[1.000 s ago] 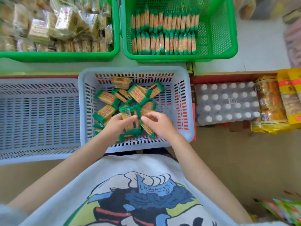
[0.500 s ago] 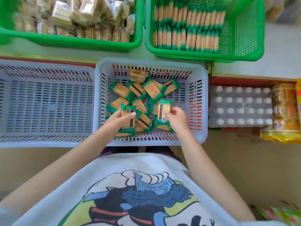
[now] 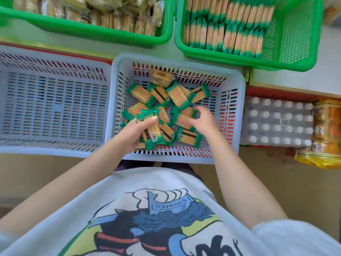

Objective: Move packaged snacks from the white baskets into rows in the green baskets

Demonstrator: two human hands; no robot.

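A white basket [image 3: 238,108] in front of me holds several loose green-and-tan cracker packs [image 3: 177,96]. My left hand [image 3: 134,133] is inside it, shut on a small stack of cracker packs [image 3: 153,130] held upright. My right hand [image 3: 203,119] reaches into the pile with its fingers curled over a pack [image 3: 182,119]; whether it grips that pack is unclear. Behind, the right green basket [image 3: 295,58] holds two neat rows of the same packs [image 3: 225,26]. The left green basket [image 3: 103,34] is full of clear-wrapped snacks.
An empty white basket [image 3: 53,106] sits to the left. A shrink-wrapped block of white-capped bottles [image 3: 276,122] and yellow snack packs [image 3: 324,133] lie to the right. The right part of the right green basket is bare mesh. My white printed shirt fills the bottom.
My right hand no longer holds up the pack it had and has reached back into the pile. My left hand's stack has grown. The view has shifted left and nearer.
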